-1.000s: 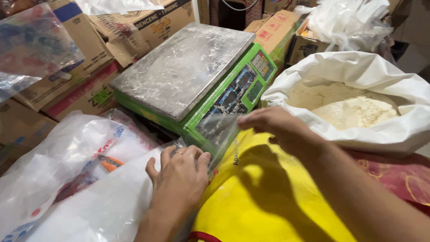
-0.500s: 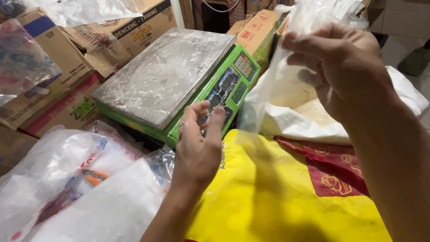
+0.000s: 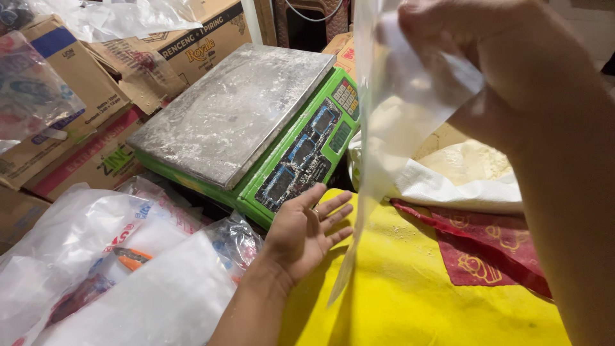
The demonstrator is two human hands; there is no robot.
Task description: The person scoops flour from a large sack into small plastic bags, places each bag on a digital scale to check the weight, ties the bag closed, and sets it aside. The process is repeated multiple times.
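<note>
Raised higher since a moment ago, the right hand point(image 3: 493, 57) pinches a clear plastic bag point(image 3: 391, 134) (hanging limp) beside the green scale point(image 3: 256, 134) — left hand point(image 3: 307, 230) spread open, palm up, just below it.

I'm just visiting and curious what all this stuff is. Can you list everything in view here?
weighing scale: one, green with a steel platform, centre
clear plastic bag: one, see-through, hanging from the right hand
white sack: one, open, pale powder inside, right of the scale
yellow cloth: one, bottom centre
red cloth: one, lying on the yellow cloth
cardboard boxes: several, brown, upper left
plastic packs: a heap, clear and white, lower left
left hand: open, empty, beside the scale
right hand: raised, pinching the bag's top
</note>
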